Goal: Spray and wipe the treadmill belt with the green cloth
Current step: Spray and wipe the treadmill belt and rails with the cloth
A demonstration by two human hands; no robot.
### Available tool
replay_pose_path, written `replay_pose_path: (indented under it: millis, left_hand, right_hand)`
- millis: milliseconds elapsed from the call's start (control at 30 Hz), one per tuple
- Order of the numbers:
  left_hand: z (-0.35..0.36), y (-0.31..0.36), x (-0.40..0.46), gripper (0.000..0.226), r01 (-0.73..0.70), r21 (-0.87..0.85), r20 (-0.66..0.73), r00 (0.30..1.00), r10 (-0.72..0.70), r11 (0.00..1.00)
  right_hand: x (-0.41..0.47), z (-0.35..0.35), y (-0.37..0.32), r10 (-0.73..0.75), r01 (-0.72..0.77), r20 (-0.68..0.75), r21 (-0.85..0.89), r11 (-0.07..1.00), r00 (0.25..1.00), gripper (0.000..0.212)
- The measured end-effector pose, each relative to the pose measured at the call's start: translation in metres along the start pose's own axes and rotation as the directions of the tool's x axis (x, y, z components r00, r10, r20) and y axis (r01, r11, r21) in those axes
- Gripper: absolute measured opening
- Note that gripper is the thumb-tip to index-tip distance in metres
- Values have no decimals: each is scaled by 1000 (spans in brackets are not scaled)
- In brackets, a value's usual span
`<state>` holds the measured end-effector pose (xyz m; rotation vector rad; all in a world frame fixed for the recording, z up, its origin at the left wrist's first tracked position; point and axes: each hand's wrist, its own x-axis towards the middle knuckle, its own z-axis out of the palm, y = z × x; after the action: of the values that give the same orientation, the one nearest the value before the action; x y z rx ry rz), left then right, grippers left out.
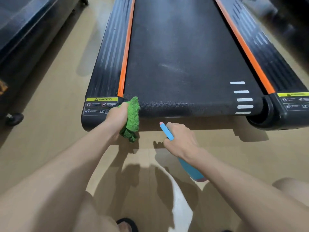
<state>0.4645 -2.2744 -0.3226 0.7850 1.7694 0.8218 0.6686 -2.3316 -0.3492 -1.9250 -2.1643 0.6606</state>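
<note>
The bare forearms fill the lower frame, reaching up toward centre; at the bottom edge a dark sandal (127, 225) shows on the tan floor (50, 148); beyond them the treadmill belt (180, 56) runs black from centre to the top of the frame, its rear end curling over the roller just above the hands; orange strips (126, 52) and ribbed black side rails (107, 56) border it on both sides. The left hand (117, 118), left of centre, has its grip curled tight around the bunched green cloth (133, 119), which touches the belt's lower-left corner beside the yellow warning label (102, 99); the right hand (181, 139), centre, grips the blue spray bottle (190, 169) with its nozzle (164, 129) aimed up-left toward the belt edge.

The risks, as I judge them: the nozzle sits low, so spray could miss the belt and wet the floor, making it slippery; the cloth could snag at the gap between belt and rail.

The belt looks dusty, with a pale smear (168, 66) mid-surface; another dark machine (25, 39) stands at upper left; shadows fall on the floor beneath the arms.
</note>
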Motion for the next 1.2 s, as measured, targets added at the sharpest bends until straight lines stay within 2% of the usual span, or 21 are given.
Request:
replay_pose_path:
  millis: [167, 267, 433, 533, 633, 867, 1000, 1100, 1200]
  left_hand:
    - [5, 0, 0, 38, 4, 30, -11, 1000, -4, 1000]
    - [12, 0, 0, 44, 17, 45, 15, 1000, -18, 999]
    - [37, 3, -6, 49, 17, 51, 83, 996, -21, 999]
    - [52, 4, -7, 54, 72, 0, 137, 988, -72, 997]
    - [65, 8, -10, 41, 91, -60, 160, 984, -80, 994]
    - [69, 5, -7, 21, 87, -125, 178, 982, -64, 988]
    - [63, 5, -7, 18, 114, -133, 181, 980, -89, 984]
    - [57, 6, -5, 20, 141, -120, 179, 977, -118, 983]
    - [52, 9, -4, 19, 135, -140, 155, 981, -113, 981]
  right_hand:
    - [5, -7, 6, 92, -92, -17, 18, 996, 996, 24]
    - [3, -18, 25, 199, -195, -74, 52, 979, 977, 21]
    - [-4, -37, 66, 356, -353, -117, 47, 935, 927, 9]
    - [-11, -50, 82, 445, -439, -141, 78, 895, 884, 18]
    - [-14, -60, 91, 513, -492, -154, 156, 856, 844, 21]
    - [-8, -73, 110, 579, -559, -153, 157, 814, 801, 19]
    - [-10, -75, 118, 590, -568, -176, 161, 807, 788, 15]
    - [-13, -68, 106, 518, -513, -123, 75, 855, 846, 18]
    - [-13, -51, 77, 367, -366, -27, 36, 930, 930, 24]
